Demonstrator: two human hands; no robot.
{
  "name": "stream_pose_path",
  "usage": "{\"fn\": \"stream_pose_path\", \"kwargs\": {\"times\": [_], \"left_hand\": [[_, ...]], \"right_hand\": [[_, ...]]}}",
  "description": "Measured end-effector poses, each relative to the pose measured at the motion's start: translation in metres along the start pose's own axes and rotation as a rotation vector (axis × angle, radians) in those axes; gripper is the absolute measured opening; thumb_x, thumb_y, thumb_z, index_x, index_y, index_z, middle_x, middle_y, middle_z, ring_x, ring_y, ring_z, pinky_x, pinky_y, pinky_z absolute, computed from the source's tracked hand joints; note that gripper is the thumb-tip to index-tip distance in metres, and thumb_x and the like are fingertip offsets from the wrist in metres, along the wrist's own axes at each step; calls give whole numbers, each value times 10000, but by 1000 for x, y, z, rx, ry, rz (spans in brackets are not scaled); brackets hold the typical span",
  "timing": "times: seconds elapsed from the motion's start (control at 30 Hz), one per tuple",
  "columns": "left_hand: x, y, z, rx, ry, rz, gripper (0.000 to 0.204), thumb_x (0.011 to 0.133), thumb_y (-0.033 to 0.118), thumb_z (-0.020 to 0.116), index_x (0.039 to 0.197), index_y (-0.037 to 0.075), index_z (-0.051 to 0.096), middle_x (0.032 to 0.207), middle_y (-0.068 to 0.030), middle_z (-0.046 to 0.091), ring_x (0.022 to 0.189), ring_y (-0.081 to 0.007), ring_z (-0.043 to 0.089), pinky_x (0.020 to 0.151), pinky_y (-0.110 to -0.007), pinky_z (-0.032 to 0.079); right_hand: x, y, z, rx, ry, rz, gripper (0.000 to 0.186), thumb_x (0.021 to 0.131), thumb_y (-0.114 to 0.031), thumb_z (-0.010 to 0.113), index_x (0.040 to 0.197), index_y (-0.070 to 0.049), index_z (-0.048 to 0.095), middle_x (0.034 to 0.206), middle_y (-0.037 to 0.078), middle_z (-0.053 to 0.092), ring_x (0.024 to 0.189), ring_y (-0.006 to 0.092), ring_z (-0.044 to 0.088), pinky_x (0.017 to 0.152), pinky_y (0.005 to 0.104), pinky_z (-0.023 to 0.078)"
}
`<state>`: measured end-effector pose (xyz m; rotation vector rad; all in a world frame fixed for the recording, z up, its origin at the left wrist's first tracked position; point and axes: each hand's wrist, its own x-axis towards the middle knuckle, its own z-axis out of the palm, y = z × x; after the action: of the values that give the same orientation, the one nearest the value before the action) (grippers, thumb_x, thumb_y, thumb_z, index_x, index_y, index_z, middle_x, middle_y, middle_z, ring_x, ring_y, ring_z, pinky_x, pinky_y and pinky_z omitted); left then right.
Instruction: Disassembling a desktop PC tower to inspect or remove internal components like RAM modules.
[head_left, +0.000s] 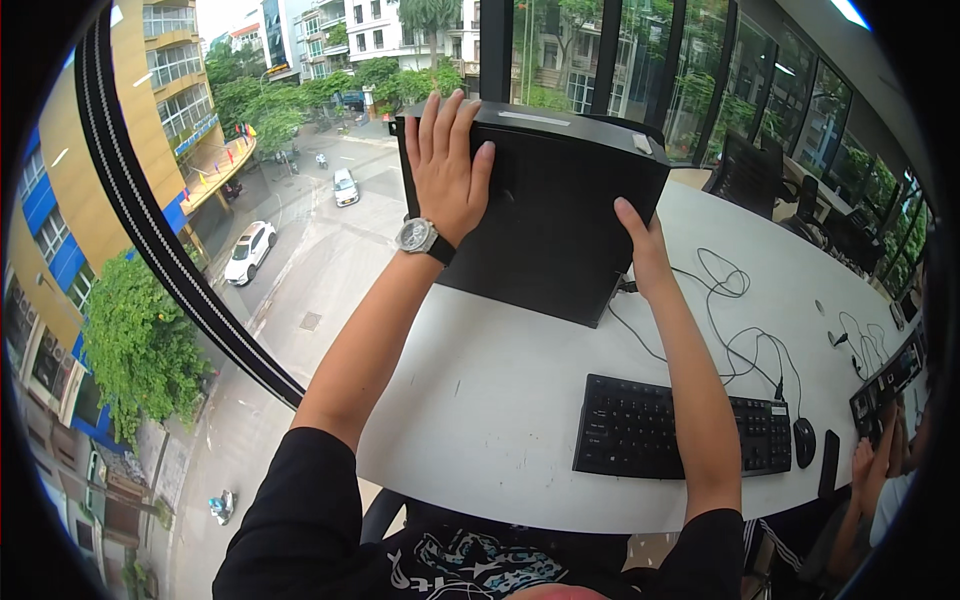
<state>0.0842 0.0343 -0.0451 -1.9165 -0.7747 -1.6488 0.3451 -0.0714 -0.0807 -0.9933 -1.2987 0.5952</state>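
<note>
A black desktop computer case (540, 215) stands on the white table, its flat side panel facing me. My left hand (447, 165), with a watch at the wrist, lies flat against the panel's upper left, fingers stretched up to the top edge. On the right edge, my right hand (643, 245) grips the computer case with its thumb on the panel; its other fingers are hidden behind the edge. Below my right forearm, and partly covered by it, lies a black keyboard (635, 425). A black mouse (804, 442) sits just right of the keyboard.
Black cables (735, 300) lie loosely over the white table (480, 400), right of the case. A dark slim object (829, 464) rests beyond the mouse. Another person's hands (868, 465) are at the far right. Tall windows border the left and back; office chairs (745, 175) stand behind.
</note>
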Motion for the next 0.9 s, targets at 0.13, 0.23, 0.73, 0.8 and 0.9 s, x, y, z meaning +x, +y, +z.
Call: {"fn": "stream_pose_path", "kwargs": {"times": [0.13, 0.23, 0.73, 0.8, 0.9], "left_hand": [[8, 3, 8, -20, 92, -56, 435, 1044, 324, 428, 1393, 88, 536, 1517, -153, 484, 1492, -384, 329, 1258, -539, 118], [7, -9, 5, -250, 102, -38, 420, 1033, 333, 440, 1362, 96, 550, 1509, -161, 487, 1493, -398, 326, 1250, -549, 151], [-38, 56, -29, -493, -87, -414, 723, 1064, 305, 379, 1639, -23, 90, 1718, -243, 46, 1603, -370, 3, 1274, -479, 15], [-48, 105, -39, -597, -174, -398, 798, 1042, 359, 429, 1630, -52, 79, 1702, -297, 9, 1589, -436, -23, 1265, -511, 17], [-48, 146, -63, -650, -179, -374, 969, 974, 451, 575, 1620, -74, 80, 1682, -343, 16, 1574, -490, 3, 1254, -552, 48]], "right_hand": [[-24, -28, 21, 56, 60, -13, 762, 923, -510, 726, 1386, 33, 458, 1286, 188, 581, 1221, 254, 560, 1077, 354, 435], [-54, -47, 39, 21, 91, 35, 812, 910, -486, 761, 1381, 67, 399, 1301, 209, 554, 1219, 255, 555, 1071, 351, 435], [5, -49, 5, 461, -163, 486, 792, 1040, -669, 383, 1489, -22, 466, 1476, 102, 548, 1269, 216, 564, 1114, 362, 423], [88, 45, -25, 1131, -965, 475, 815, 1038, -663, 399, 1535, -17, 414, 1466, 135, 558, 1307, 225, 562, 1128, 352, 420], [55, 11, 46, 453, -472, -36, 683, 1095, -546, 356, 1539, -30, 405, 1493, 176, 522, 1397, 285, 484, 1150, 413, 414]]}}
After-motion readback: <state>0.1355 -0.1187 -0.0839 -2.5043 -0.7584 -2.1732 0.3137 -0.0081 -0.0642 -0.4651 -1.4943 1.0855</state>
